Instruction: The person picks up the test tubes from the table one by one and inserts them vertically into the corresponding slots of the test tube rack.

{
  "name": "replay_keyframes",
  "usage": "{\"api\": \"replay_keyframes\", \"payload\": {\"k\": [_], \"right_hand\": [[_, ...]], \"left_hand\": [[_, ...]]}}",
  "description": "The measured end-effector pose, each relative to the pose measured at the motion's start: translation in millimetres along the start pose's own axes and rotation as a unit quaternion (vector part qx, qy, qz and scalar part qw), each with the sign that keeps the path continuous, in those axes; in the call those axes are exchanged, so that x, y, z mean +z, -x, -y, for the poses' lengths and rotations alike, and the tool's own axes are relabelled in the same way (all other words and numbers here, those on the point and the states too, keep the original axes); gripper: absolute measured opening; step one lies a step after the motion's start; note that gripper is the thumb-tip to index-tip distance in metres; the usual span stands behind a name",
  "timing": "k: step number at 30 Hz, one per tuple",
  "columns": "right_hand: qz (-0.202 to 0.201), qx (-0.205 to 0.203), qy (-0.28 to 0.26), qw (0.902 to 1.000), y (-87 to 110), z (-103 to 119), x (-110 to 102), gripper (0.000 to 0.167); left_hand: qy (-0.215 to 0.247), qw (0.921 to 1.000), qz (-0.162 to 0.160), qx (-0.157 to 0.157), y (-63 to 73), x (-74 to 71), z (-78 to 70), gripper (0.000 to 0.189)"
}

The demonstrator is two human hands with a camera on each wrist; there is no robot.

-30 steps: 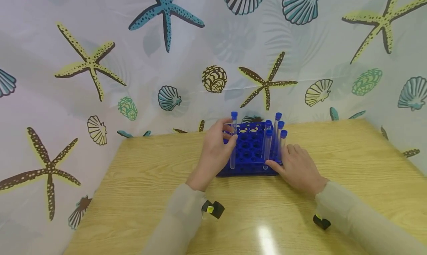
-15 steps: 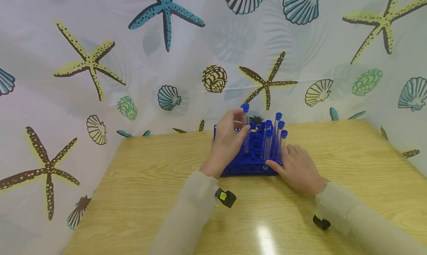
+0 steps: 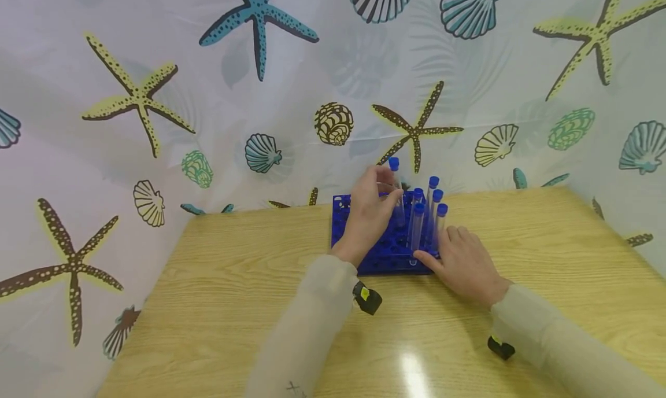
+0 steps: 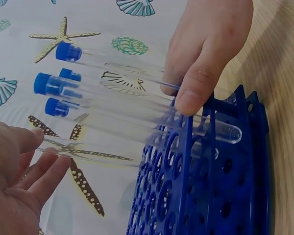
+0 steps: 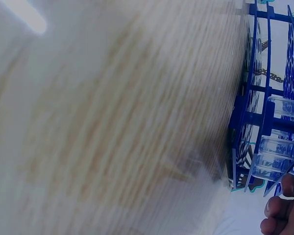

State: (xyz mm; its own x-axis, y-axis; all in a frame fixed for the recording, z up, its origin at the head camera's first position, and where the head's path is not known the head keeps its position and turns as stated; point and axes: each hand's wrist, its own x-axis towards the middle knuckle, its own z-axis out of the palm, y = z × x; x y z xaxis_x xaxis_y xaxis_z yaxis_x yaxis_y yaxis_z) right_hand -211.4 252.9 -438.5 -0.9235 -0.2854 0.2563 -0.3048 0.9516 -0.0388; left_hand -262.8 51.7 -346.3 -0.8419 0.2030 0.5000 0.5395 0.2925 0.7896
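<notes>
My left hand [image 3: 366,213] pinches a clear test tube [image 3: 399,210] with a blue cap between thumb and fingers. The tube is nearly upright over the back middle of the blue test tube rack [image 3: 340,213]; in the left wrist view its lower end reaches the rack's holes, but how deep it sits I cannot tell. Several capped tubes [image 3: 418,230] stand at the rack's right end. There my right hand [image 3: 470,265] grips the front corner, thumb on the front edge, beside the tubes. The right wrist view shows only some fingertips [image 5: 279,210] by the rack's end.
The rack stands on a wooden table [image 3: 234,305], close to its back edge. Behind it hangs a white cloth [image 3: 291,97] printed with starfish and shells. A black wrist device [image 3: 367,298] is worn near the left cuff, another [image 3: 501,347] near the right.
My left hand has carried the test tube from in front of the rack's left part rightward and back, over the holes near the standing tubes. My right hand has stayed at the corner.
</notes>
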Motion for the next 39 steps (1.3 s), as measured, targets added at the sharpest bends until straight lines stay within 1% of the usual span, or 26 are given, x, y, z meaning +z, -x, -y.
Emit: {"api": "replay_keyframes", "payload": {"k": [6, 14, 20, 23, 31, 36, 39], "right_hand": [[0.010, 0.008, -0.004, 0.9999, -0.2, 0, 0, 0.072], [0.003, 0.009, -0.018, 0.9998, 0.4, -1, 1, 0.070], [0.005, 0.009, -0.020, 0.9998, 0.5, -1, 1, 0.070], [0.004, 0.010, -0.018, 0.9998, 0.7, -1, 0, 0.069], [-0.001, 0.009, -0.017, 0.9998, 0.5, -1, 1, 0.066], [-0.005, 0.008, -0.016, 0.9998, 0.6, -1, 1, 0.066], [-0.007, 0.008, -0.016, 0.9998, 0.4, 0, 0, 0.066]], "left_hand": [[-0.025, 0.9996, 0.007, 0.008, -5.3, 14.3, 1.3, 0.028], [-0.052, 0.9986, 0.003, -0.012, -7.2, 22.9, 5.6, 0.024], [-0.076, 0.9963, 0.024, -0.032, -5.4, 29.2, 8.8, 0.027], [-0.085, 0.9952, 0.032, -0.035, -4.3, 32.5, 10.7, 0.028], [-0.108, 0.9929, 0.036, -0.035, -1.3, 37.2, 17.2, 0.029], [-0.125, 0.9903, 0.039, -0.048, 1.3, 41.4, 22.1, 0.030], [-0.125, 0.9899, 0.039, -0.053, 2.0, 43.3, 24.2, 0.031]]}}
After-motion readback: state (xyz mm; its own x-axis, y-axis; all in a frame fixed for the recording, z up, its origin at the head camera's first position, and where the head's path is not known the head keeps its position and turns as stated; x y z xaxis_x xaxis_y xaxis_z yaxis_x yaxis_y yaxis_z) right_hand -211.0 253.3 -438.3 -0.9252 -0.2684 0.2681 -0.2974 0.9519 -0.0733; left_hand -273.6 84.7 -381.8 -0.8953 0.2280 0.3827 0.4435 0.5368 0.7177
